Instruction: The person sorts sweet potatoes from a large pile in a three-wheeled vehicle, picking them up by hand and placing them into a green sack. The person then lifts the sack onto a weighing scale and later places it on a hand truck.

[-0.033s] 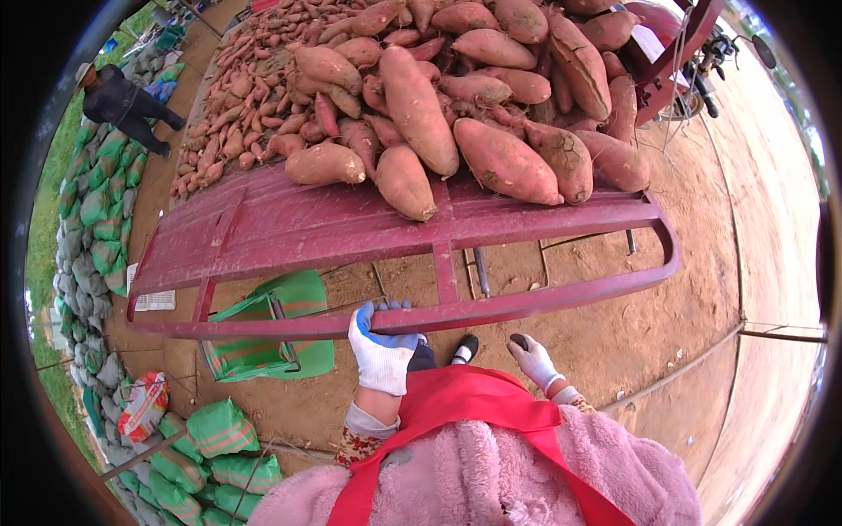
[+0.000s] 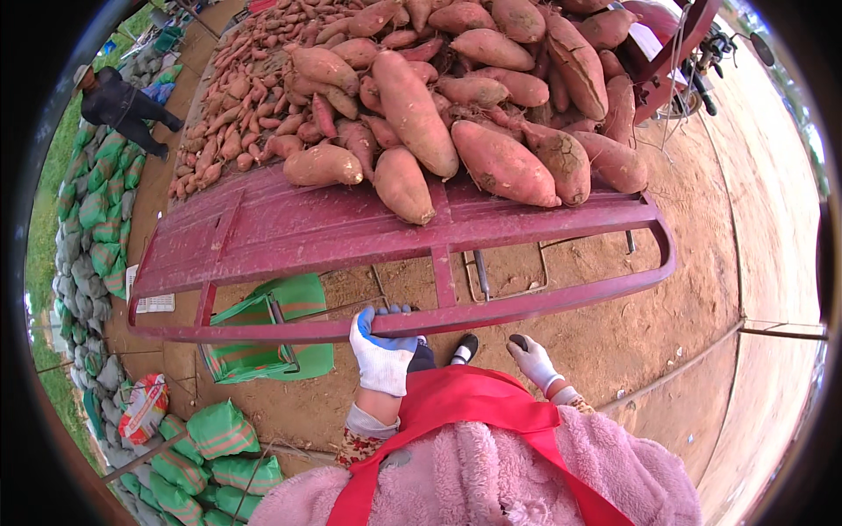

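Observation:
My left hand (image 2: 384,349), in a white glove with a blue palm, is closed round the lower bar of a dark red metal frame (image 2: 513,309). This frame edges a red slatted platform (image 2: 298,215). A heap of sweet potatoes (image 2: 504,162) lies on the platform's far part, large ones nearer me and small ones toward the far left. My right hand (image 2: 533,361), gloved in white with dark fingertips, hangs loosely by my side, apart from the frame. Nothing shows in it, and its fingers look loosely extended, partly foreshortened.
Below the frame's left part, a green striped sack (image 2: 276,351) hangs open on a metal holder. Filled green sacks (image 2: 224,430) lie at lower left, with a long row (image 2: 103,210) beyond. A person (image 2: 123,101) stands far left. A vehicle's handlebar (image 2: 709,79) is at upper right.

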A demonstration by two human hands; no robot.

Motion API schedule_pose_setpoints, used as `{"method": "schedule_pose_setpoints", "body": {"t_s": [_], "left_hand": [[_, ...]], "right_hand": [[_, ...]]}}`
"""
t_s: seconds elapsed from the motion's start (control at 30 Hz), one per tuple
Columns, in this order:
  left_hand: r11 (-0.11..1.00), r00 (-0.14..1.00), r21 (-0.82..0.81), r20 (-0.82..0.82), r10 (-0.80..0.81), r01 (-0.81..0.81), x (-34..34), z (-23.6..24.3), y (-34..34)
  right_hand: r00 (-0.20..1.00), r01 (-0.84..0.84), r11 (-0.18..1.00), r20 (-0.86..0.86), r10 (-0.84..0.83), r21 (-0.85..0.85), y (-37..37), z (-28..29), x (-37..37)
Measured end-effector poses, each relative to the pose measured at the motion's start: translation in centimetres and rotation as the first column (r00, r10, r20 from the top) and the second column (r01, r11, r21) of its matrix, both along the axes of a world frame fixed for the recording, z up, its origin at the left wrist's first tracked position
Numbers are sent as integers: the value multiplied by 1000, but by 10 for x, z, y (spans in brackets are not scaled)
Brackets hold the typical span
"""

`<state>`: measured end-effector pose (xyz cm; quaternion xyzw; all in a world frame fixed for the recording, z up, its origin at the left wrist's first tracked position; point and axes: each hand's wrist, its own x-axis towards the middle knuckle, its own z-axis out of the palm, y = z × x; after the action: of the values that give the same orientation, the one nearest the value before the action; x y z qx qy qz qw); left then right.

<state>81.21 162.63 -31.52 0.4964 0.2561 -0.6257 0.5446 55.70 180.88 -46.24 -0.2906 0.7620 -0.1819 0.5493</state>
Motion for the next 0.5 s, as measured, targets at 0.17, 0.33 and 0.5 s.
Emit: {"method": "schedule_pose_setpoints", "body": {"t_s": [0.17, 0.33, 0.5], "left_hand": [[998, 998, 38, -39, -45, 47, 11, -43, 15], [997, 997, -22, -40, -70, 69, 16, -63, 26], [994, 996, -93, -51, -71, 66, 21, -75, 26]], "right_hand": [[994, 86, 996, 62, -87, 13, 7, 3, 4], [996, 77, 996, 40, -78, 43, 17, 11, 4], [998, -68, 998, 9, 68, -17, 2, 37, 9]]}}
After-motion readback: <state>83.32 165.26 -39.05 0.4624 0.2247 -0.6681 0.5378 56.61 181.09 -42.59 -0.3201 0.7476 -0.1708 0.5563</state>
